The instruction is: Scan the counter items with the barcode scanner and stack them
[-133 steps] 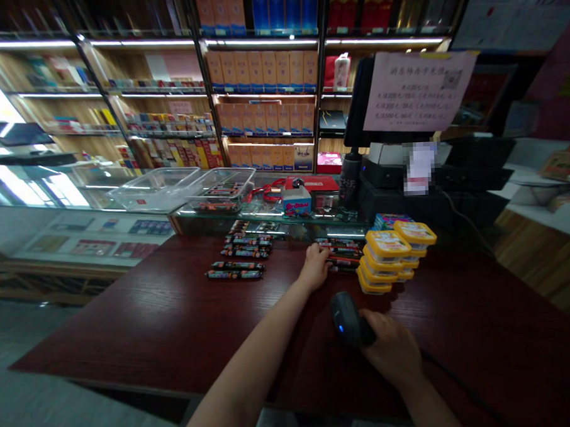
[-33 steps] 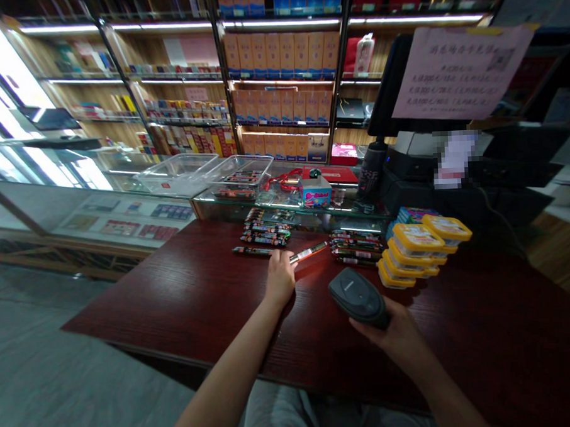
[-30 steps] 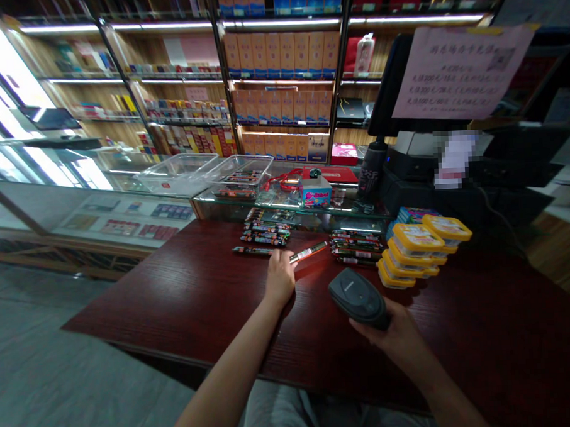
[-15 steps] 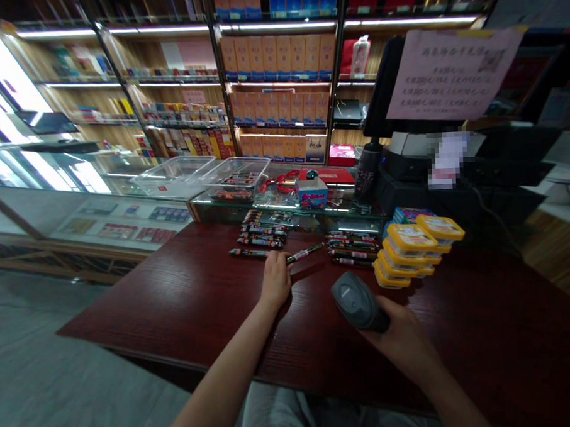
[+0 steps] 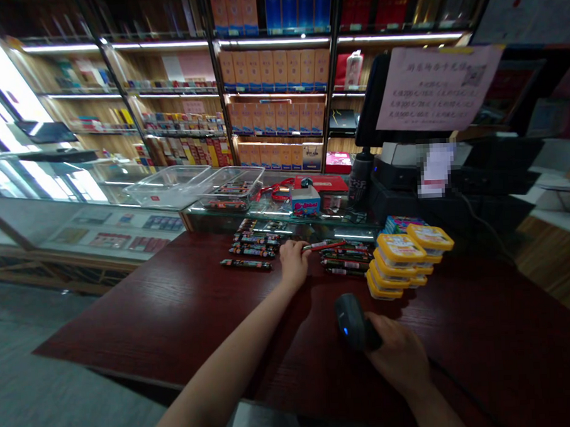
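My left hand (image 5: 294, 263) is closed on one end of a slim pen (image 5: 325, 244) with a reddish barrel and a pale label; its other end points right over a pile of similar pens (image 5: 346, 263). Left of that hand lies a single dark pen (image 5: 246, 263), with a row of printed pens (image 5: 254, 245) behind it. Wrapped round its handle, my right hand (image 5: 398, 350) holds a dark grey barcode scanner (image 5: 350, 321) above the counter. A small blue light shows on the scanner's head, and its cable trails to the lower right.
Stacked yellow-lidded tubs (image 5: 395, 268) stand right of the pens on the brown counter (image 5: 185, 312). Behind are a glass ledge with a small blue box (image 5: 306, 203), a clear plastic bin (image 5: 234, 184) holding pens, and a monitor (image 5: 372, 102) with a paper sheet taped on.
My left hand has moved right with the pen, towards the right-hand pile, leaving the single pen behind. The scanner has turned in my right hand, and its blue light now shows.
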### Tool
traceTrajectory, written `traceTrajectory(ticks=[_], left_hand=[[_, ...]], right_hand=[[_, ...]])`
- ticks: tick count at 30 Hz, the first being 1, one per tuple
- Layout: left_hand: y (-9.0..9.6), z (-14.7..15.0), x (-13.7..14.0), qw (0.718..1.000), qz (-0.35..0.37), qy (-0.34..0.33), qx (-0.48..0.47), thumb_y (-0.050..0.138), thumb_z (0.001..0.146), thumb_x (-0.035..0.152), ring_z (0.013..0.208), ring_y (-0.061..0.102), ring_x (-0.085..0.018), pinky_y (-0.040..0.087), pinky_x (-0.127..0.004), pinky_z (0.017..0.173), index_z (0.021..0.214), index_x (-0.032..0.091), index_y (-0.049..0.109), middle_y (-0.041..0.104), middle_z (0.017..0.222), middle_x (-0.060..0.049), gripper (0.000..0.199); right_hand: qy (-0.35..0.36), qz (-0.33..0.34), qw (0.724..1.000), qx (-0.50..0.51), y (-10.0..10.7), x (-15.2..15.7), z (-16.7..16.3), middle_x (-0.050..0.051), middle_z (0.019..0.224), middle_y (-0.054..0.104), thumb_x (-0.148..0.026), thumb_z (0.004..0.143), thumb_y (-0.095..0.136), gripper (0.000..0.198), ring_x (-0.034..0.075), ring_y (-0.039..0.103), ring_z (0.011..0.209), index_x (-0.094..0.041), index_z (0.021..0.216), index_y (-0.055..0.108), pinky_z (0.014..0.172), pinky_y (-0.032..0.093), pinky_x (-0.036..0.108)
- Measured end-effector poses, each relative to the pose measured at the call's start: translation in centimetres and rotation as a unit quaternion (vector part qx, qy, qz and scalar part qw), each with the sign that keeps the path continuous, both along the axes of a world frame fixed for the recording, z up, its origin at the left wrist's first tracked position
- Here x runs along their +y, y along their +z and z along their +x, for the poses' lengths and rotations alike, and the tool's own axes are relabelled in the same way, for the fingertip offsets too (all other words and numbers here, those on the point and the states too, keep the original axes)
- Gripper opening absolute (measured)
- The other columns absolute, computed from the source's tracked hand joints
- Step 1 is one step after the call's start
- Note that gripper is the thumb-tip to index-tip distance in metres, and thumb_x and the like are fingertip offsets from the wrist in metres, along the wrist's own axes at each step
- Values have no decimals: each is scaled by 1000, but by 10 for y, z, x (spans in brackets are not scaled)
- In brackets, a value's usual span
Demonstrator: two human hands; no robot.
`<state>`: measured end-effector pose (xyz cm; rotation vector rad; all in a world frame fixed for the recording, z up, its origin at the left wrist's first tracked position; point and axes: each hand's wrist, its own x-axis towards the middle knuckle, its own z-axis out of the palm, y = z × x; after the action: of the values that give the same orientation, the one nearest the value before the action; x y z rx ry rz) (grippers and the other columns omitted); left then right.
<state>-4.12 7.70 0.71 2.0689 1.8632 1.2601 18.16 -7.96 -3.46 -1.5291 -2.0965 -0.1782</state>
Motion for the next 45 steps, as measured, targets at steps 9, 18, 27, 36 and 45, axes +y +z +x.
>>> traceTrajectory(ticks=[9,18,27,36,45], left_hand=[[-3,61,72,993,-82,-4,-85,64,75,20,105,44,-25,37,-36,95,95,25,71,46,103,-8,21],[-18,64,96,979,-76,-122,-144,51,73,-1,108,52,-18,38,-31,103,121,15,56,52,111,-10,50],[-19,42,78,986,-71,-53,-142,45,77,1,107,54,-21,38,-37,103,114,12,58,53,111,-13,41],[-11,-23,22,994,3,-100,45,51,79,11,104,51,-21,41,-36,96,112,16,59,55,109,-10,35],[-2,-154,-23,978,-35,92,186,40,79,6,105,52,-24,39,-36,95,104,18,64,64,106,-10,37]], right_hand=[[-17,-9,1000,10,-1,0,-1,3,94,70,-14,74,52,32,19,64,83,-22,104,58,72,42,29],[-21,-8,1000,3,-1,3,1,4,96,70,-13,74,51,31,18,65,85,-21,103,58,72,44,28],[-13,-11,1000,3,0,4,1,3,96,70,-15,76,51,29,18,65,85,-22,103,58,74,44,28],[-8,-1,1000,-8,-2,0,4,5,96,70,-19,77,48,27,19,66,83,-22,103,58,71,45,29],[-14,8,1000,-2,0,-5,4,3,90,70,-24,78,48,26,19,66,76,-22,101,59,66,46,30]])
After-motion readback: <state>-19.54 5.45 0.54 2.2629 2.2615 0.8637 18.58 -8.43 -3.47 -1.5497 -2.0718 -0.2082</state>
